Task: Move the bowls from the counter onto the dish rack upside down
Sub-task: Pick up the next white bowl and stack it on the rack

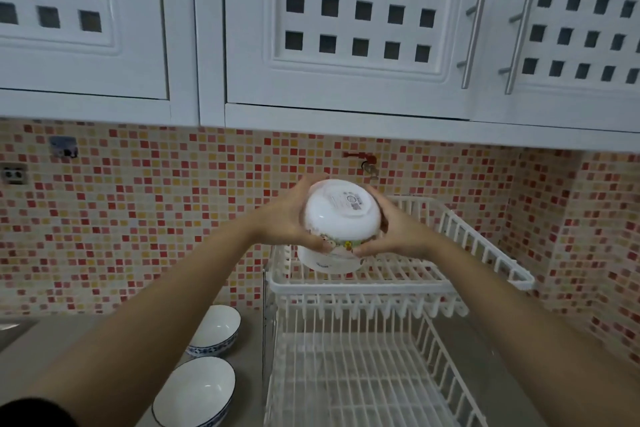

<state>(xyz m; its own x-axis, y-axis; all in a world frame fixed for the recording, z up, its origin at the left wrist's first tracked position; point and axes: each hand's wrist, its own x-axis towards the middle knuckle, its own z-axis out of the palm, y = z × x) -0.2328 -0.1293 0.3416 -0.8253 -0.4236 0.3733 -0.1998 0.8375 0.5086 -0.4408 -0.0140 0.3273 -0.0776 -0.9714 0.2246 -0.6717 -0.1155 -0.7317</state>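
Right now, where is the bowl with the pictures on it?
In the middle of the head view, the bowl is held upside down between both hands, above the rack's top shelf and another upside-down bowl.

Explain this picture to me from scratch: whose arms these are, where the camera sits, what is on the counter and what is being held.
There is no machine here. One camera worn on a person's head looks forward and down, so both arms reach in from below. The left hand and right hand hold a white bowl between them, turned bottom up, above the upper shelf of a white dish rack. Another bowl already seems to sit there upside down. Two blue-rimmed bowls, and, wait upright on the grey counter, left of the rack.
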